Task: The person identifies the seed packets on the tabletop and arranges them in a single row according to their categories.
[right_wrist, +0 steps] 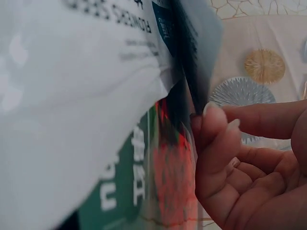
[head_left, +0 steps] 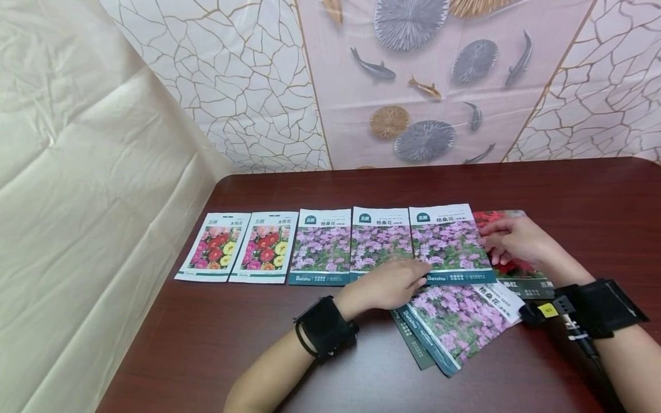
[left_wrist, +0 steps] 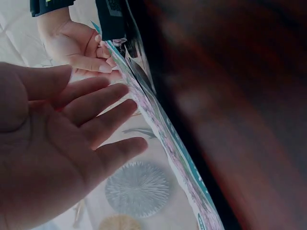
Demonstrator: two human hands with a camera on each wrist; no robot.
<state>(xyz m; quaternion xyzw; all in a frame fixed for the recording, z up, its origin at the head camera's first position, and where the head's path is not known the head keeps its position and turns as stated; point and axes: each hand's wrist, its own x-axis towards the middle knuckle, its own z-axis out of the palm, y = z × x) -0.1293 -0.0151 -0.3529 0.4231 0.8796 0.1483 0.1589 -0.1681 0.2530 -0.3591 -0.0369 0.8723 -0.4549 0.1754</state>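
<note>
A seed packet with purple flowers [head_left: 450, 246] lies at the right end of a row. My right hand [head_left: 520, 241] pinches its right edge between thumb and fingers; in the right wrist view the packet's edge [right_wrist: 194, 62] is raised. With fingers nearly straight, my left hand [head_left: 388, 285] is at that packet's lower left corner. Beneath the right hand is a red-flower packet [head_left: 532, 285], partly covered. Nearer to me, another purple-flower packet [head_left: 459, 327] lies tilted, overlapping a dark green-edged packet [head_left: 417, 347] that is mostly hidden.
Leftward the row goes on with two purple-flower packets [head_left: 320, 246] [head_left: 381, 244], then two smaller packets with red and yellow flowers [head_left: 210, 246] [head_left: 263, 246]. All lie on a dark red wooden table [head_left: 217, 338]. A patterned cloth [head_left: 351, 132] hangs behind its far edge.
</note>
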